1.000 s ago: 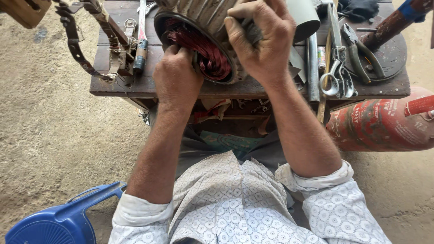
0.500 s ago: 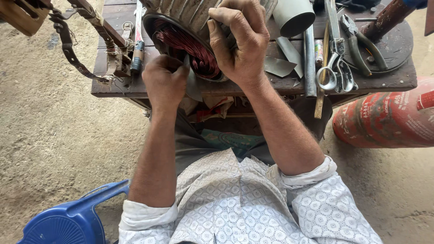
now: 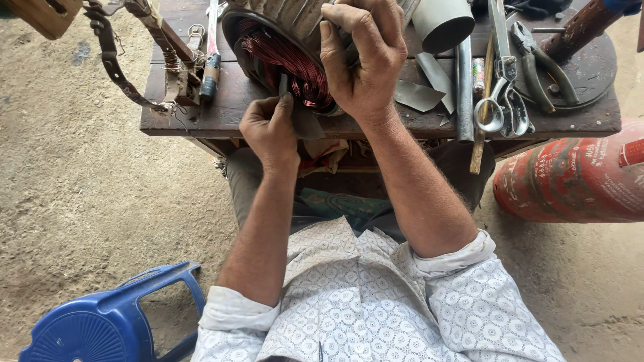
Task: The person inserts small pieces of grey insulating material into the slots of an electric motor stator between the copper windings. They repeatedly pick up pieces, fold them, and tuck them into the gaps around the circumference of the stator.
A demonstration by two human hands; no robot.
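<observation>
A grey ribbed motor housing point(image 3: 295, 20) lies on its side on a low wooden bench point(image 3: 221, 114), its open end showing red-brown copper windings point(image 3: 285, 64). My right hand point(image 3: 362, 60) grips the housing's rim from the right. My left hand point(image 3: 272, 127) pinches a thin grey strip of insulating sheet point(image 3: 305, 124) at the lower edge of the windings, fingertips touching the coil.
On the bench lie scissors point(image 3: 500, 110), pliers point(image 3: 537, 60), a grey tube point(image 3: 443, 23), a metal bar point(image 3: 464, 87), cut grey sheet pieces point(image 3: 419, 94) and a leather strap point(image 3: 114, 67). A red gas cylinder point(image 3: 570, 177) lies at right. A blue plastic stool point(image 3: 111, 322) stands lower left on dirt ground.
My left hand slid from the housing's lower rim down to pinch the grey strip at the windings. My right hand keeps its grip. The camera view shifted slightly.
</observation>
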